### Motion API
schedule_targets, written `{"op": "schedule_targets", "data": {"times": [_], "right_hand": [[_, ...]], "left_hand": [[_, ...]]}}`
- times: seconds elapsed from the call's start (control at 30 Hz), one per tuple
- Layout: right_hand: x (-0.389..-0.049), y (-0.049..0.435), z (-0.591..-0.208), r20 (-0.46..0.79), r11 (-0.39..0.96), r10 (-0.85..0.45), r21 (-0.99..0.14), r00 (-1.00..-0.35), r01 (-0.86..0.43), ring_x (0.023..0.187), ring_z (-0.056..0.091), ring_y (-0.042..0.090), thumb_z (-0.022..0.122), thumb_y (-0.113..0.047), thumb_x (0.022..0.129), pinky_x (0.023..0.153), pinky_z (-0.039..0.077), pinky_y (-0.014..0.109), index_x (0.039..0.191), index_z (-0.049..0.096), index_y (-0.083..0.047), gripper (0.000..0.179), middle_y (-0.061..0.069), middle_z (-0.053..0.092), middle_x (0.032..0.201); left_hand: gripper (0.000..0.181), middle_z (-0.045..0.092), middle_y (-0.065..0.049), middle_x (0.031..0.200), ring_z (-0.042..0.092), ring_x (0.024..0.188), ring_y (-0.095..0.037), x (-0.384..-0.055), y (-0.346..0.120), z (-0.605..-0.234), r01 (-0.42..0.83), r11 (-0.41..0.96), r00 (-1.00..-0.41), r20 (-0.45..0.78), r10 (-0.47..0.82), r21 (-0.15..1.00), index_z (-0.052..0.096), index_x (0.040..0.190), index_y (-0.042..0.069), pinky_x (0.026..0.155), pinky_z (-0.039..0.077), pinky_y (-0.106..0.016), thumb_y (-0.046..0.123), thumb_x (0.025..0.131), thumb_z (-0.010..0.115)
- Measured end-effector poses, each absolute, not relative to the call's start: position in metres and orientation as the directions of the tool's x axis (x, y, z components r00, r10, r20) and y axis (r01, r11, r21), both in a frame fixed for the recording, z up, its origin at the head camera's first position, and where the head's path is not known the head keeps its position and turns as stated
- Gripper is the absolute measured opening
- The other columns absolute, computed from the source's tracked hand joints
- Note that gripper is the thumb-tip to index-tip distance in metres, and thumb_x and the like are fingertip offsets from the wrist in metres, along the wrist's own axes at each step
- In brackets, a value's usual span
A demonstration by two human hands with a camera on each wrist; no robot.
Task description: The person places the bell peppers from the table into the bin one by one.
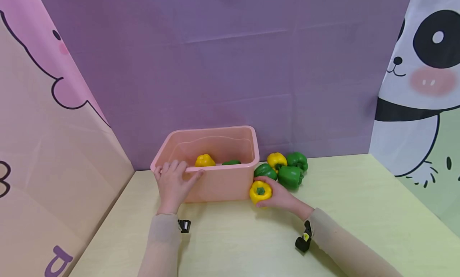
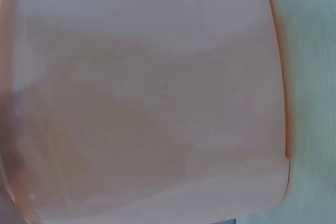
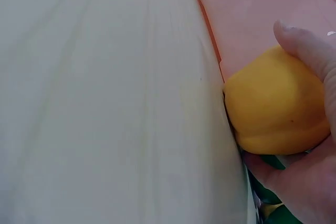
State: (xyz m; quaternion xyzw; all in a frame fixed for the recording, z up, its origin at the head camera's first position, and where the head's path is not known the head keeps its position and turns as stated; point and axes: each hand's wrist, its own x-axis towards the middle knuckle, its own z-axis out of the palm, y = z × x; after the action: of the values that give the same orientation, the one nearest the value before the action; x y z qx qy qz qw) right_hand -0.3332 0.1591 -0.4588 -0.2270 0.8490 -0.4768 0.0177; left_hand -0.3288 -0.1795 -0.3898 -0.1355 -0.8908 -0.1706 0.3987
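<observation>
My right hand (image 1: 278, 195) grips a yellow bell pepper (image 1: 260, 192), fingers and thumb around its sides, by the front right corner of a pink plastic bin (image 1: 219, 185). In the right wrist view the same pepper (image 3: 278, 103) sits low beside the bin wall. The left hand (image 1: 174, 185) holds the bin's front rim at its left end, fingers hooked over the edge. Inside the bin lie a yellow pepper (image 1: 205, 160) and a green one (image 1: 231, 162), partly hidden by the front wall. Only the bin's wall (image 2: 157, 103) fills most of the left wrist view.
Right of the bin is a cluster: a yellow pepper (image 1: 276, 161) and green peppers (image 1: 290, 177), one (image 1: 265, 171) against the bin. A purple cloth wall (image 1: 230, 69) rises behind the pale wooden table (image 1: 230, 245); printed panels stand at both sides.
</observation>
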Motion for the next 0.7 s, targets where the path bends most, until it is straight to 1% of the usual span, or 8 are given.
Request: {"op": "schedule_targets", "data": {"times": [0.3,0.5,0.7], "right_hand": [[-0.332,0.163,-0.458,0.190,0.424,-0.425,-0.822,-0.885,-0.381,0.116,0.051,0.030,0.085,-0.019,0.073,0.100,0.038,0.053,0.138,0.048,-0.011,0.076,0.014,0.051,0.136],[-0.330,0.167,-0.459,0.180,0.446,-0.398,-0.819,-0.900,-0.361,0.113,0.052,0.028,0.086,-0.023,0.072,0.098,0.040,0.052,0.137,0.050,-0.015,0.075,0.012,0.052,0.134],[-0.328,0.172,-0.455,0.171,0.448,-0.387,-0.824,-0.906,-0.347,0.110,0.052,0.028,0.086,-0.021,0.072,0.097,0.040,0.051,0.137,0.051,-0.016,0.074,0.011,0.053,0.132]], "left_hand": [[0.046,0.045,-0.002,0.079,0.042,0.085,-0.028,-0.328,-0.179,-0.390,0.369,0.909,-0.649,0.753,0.104,0.192,0.054,0.084,0.014,0.090,0.021,-0.055,0.057,0.081,0.069],[0.047,0.045,-0.002,0.079,0.042,0.086,-0.028,-0.328,-0.179,-0.389,0.373,0.907,-0.653,0.750,0.106,0.197,0.054,0.084,0.013,0.090,0.020,-0.056,0.058,0.081,0.068],[0.047,0.047,-0.002,0.080,0.042,0.086,-0.028,-0.329,-0.179,-0.389,0.365,0.911,-0.651,0.752,0.103,0.191,0.055,0.084,0.013,0.090,0.021,-0.056,0.058,0.081,0.068]]}}
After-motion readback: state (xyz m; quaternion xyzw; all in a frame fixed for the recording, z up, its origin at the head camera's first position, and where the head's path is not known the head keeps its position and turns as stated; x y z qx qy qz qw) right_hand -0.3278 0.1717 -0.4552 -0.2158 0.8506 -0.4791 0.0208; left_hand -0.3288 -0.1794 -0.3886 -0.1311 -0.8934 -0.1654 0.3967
